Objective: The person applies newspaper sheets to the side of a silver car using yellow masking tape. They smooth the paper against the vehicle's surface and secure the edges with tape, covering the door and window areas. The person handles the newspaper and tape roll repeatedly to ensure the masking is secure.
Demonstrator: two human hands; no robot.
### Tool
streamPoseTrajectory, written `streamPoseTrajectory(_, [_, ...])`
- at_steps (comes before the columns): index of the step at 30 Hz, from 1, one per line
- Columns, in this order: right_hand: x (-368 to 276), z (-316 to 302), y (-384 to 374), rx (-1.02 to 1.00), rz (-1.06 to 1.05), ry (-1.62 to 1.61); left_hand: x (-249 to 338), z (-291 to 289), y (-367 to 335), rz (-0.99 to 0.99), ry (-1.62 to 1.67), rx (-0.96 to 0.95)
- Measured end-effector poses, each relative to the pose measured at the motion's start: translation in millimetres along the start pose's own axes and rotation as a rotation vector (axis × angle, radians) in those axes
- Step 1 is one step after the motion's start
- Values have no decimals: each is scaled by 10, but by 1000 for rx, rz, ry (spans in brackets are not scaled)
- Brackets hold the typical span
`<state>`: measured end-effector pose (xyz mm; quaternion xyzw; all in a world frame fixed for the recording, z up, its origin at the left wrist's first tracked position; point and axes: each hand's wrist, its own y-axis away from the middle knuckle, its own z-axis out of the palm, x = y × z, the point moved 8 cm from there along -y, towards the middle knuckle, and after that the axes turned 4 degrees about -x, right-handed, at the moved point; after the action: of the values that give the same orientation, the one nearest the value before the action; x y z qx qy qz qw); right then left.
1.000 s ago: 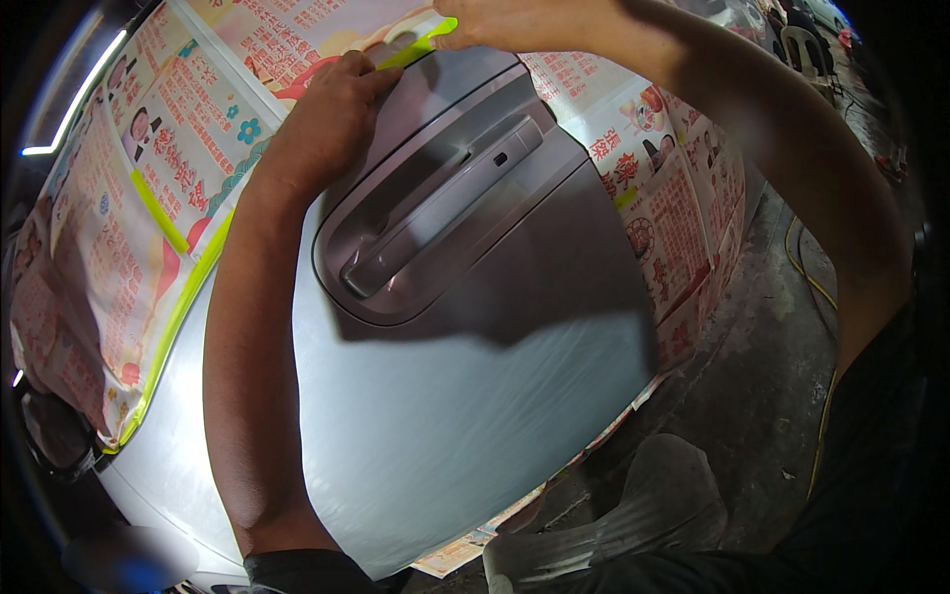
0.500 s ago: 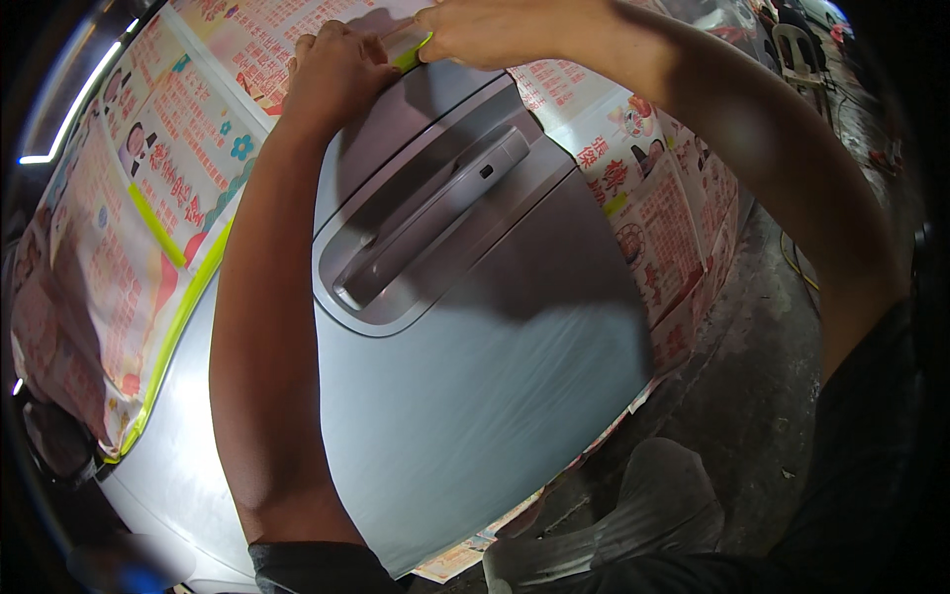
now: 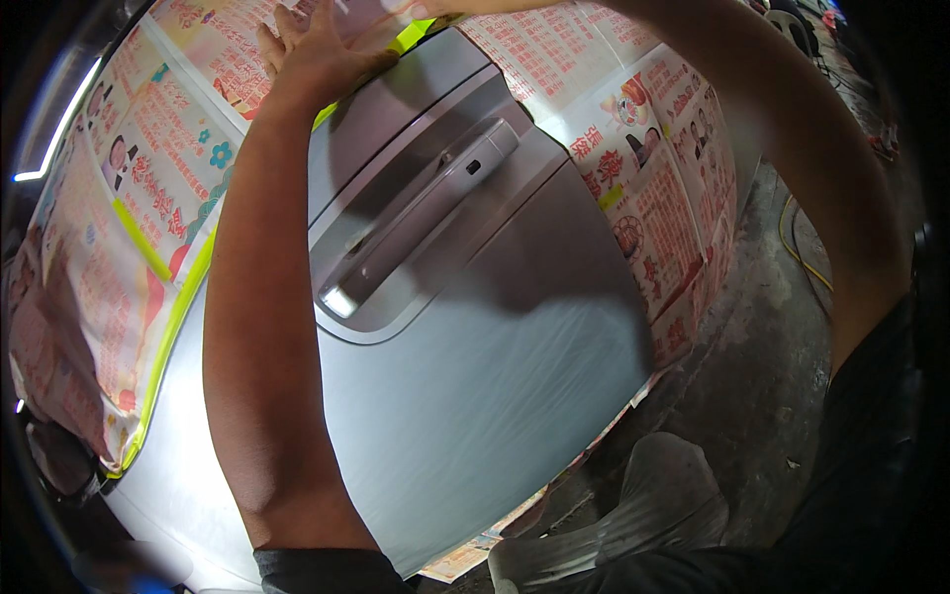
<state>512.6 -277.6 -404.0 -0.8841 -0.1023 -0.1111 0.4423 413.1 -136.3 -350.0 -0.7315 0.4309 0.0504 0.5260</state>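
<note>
A silver car door panel lies before me, with a door handle in its recess. Printed paper sheets cover the areas around the panel. My left hand presses on the paper at the top, fingers spread, thumb beside a strip of bright yellow masking tape. That strip runs along the paper's edge above the handle. At the upper edge of the view, only a sliver of my right hand shows. Its fingertips are closed at the upper end of the tape; the rest is cut off.
Another yellow tape line borders the paper on the left. A bright lamp shines at the far left. At the right lie a dark floor and a yellow cable. My trousered leg is below the panel.
My left hand has shifted slightly up and left, its fingers now spread flat. My right hand has moved up, mostly out of view, and more yellow tape shows between the hands.
</note>
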Motion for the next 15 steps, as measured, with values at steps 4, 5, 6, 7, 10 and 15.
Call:
streamPoseTrajectory(4, [251,142,-105,-4,35,161,-302,80,-98,62,-135,151])
streamPoseTrajectory(5, [258,178,-114,25,17,220,-382,144,-110,58,-136,141])
streamPoseTrajectory(6, [302,217,-109,42,58,229,-362,159,-116,59,-132,133])
streamPoseTrajectory(7, [336,254,-120,59,97,237,-338,172,-127,58,-130,125])
streamPoseTrajectory(10, [424,324,-138,64,204,253,-204,141,27,-98,-43,132])
streamPoseTrajectory(15, [475,370,-296,43,262,329,-244,116,46,-108,20,143])
